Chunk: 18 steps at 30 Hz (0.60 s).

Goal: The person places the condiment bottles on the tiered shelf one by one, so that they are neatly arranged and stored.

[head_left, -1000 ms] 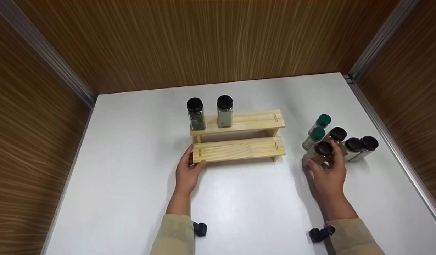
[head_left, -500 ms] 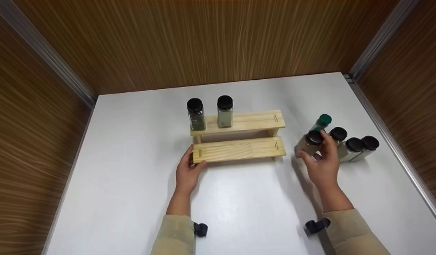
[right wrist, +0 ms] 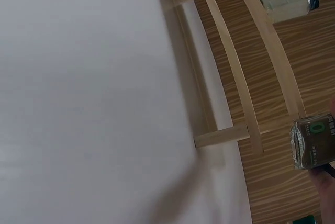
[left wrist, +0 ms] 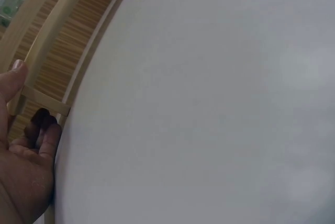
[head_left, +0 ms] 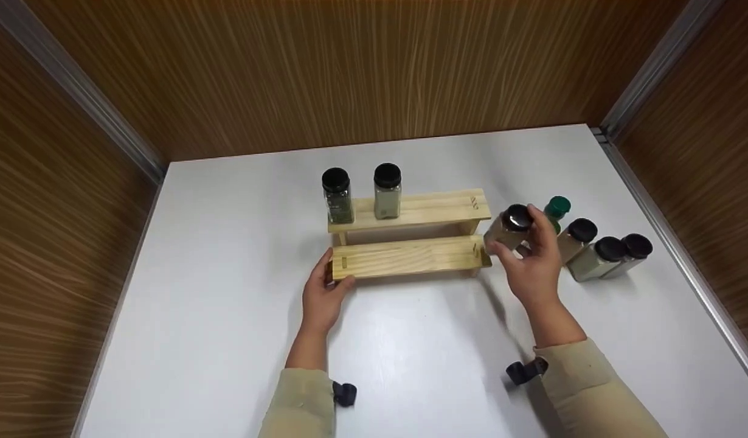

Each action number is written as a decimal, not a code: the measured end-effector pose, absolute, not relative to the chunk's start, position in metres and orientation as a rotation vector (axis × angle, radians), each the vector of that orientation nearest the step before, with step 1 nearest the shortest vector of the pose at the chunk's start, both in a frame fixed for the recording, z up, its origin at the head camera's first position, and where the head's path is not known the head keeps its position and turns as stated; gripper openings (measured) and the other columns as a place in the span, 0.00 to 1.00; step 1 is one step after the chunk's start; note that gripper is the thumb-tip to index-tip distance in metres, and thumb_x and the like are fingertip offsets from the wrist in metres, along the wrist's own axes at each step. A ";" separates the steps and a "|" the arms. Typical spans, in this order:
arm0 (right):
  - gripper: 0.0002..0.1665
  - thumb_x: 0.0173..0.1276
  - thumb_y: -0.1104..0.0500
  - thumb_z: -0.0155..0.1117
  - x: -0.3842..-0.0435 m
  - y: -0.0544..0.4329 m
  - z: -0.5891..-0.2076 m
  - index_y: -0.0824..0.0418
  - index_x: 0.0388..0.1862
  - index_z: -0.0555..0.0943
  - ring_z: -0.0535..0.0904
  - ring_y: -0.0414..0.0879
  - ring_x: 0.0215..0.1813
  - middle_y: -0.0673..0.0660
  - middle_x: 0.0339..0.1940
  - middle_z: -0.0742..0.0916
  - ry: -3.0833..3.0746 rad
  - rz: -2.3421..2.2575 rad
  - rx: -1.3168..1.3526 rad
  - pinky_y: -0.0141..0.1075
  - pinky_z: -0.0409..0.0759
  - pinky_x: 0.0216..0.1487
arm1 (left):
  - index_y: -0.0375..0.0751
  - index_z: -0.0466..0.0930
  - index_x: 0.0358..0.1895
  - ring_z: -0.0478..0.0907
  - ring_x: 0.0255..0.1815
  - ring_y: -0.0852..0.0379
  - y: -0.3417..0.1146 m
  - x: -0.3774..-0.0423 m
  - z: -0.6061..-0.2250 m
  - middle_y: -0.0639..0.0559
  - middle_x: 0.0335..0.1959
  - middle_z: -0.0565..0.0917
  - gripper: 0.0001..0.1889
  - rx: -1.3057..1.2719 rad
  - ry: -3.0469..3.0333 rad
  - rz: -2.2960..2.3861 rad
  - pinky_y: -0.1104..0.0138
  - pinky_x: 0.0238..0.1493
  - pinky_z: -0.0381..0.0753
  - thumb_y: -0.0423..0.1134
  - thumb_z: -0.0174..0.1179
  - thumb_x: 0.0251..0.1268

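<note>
Two wooden shelves, an upper shelf point(head_left: 438, 208) and a lower shelf point(head_left: 404, 258), sit mid-desk point(head_left: 398, 365). Clockwise about their middle: two shelved jars point(head_left: 388, 204) at ten and eleven o'clock; toward three, two green-capped bottles point(head_left: 558, 207), one mostly hidden, and three black-capped jars point(head_left: 584, 271). The right hand point(head_left: 535, 267), thumb and fingers curved partway, grips one raised jar point(head_left: 503, 237) near the shelves' three-o'clock end. The left hand point(head_left: 322, 301), at eight, clasps the lower shelf's end between thumb and fingers.
</note>
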State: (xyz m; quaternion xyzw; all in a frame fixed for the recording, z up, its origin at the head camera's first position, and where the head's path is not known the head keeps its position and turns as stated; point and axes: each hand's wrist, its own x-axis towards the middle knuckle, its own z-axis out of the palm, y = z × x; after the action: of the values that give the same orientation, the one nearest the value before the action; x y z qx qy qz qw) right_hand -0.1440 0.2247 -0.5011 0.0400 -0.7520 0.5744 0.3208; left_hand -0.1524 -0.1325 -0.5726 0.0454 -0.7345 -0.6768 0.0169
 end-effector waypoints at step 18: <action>0.50 0.58 0.78 0.79 -0.163 0.195 -0.483 0.65 0.77 0.67 0.80 0.39 0.62 0.63 0.67 0.81 -2.041 1.467 0.209 0.29 0.81 0.55 | 0.37 0.64 0.82 0.79 0.58 0.45 -0.130 -0.151 -0.572 0.36 0.67 0.80 0.40 0.120 -2.248 -2.114 0.67 0.53 0.78 0.28 0.71 0.69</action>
State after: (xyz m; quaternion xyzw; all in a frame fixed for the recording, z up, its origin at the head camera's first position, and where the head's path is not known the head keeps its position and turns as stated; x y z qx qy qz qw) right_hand -0.1631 0.1954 -0.4825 0.0789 -0.7709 0.5538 0.3047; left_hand -0.1513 -0.1297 -0.5718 0.0390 -0.7277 -0.6843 0.0268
